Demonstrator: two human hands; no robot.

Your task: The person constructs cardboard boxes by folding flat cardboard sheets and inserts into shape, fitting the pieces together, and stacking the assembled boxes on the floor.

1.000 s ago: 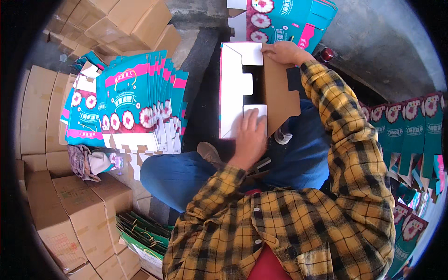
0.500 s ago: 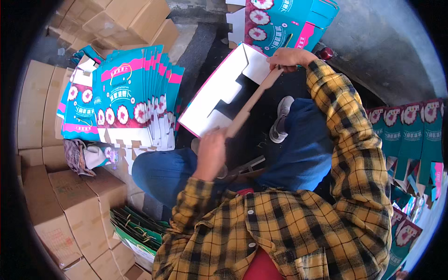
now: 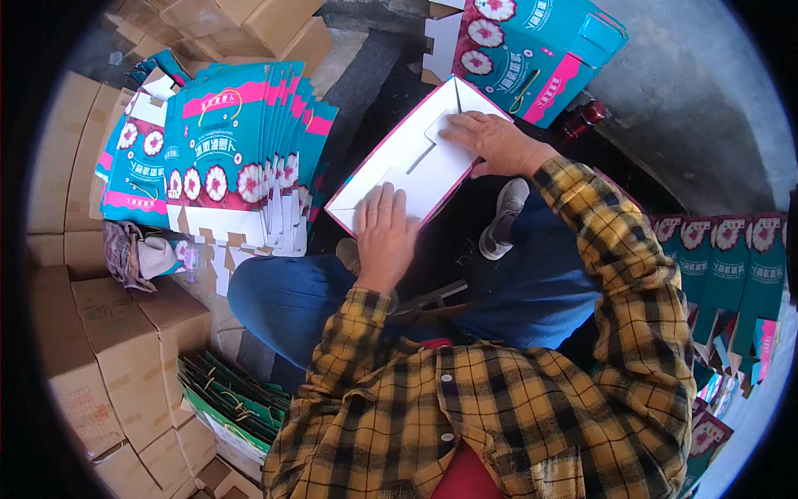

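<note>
A carton (image 3: 399, 151) stands between my knees with its white flapped end facing up, edged in pink. Its flaps lie folded across the end, leaving a narrow dark slot in the middle. On the near left part of the flaps my left hand (image 3: 387, 233) rests flat, fingers stretched out. My right hand (image 3: 497, 143) lies over the far right part, its fingers extended on the white board and its thumb by the edge. Neither hand is gripping anything.
Flat teal cartons (image 3: 220, 141) stand stacked at the left. A teal carton (image 3: 532, 50) sits beyond my right hand, near a dark red bottle (image 3: 584, 121). Brown boxes (image 3: 120, 341) line the left side; teal cartons (image 3: 723, 266) stand along the right. Green bags (image 3: 233, 399) lie lower left.
The carton's raised flaps have been folded down over its opening. Both hands have gone from holding the edges of a flap to lying flat on top.
</note>
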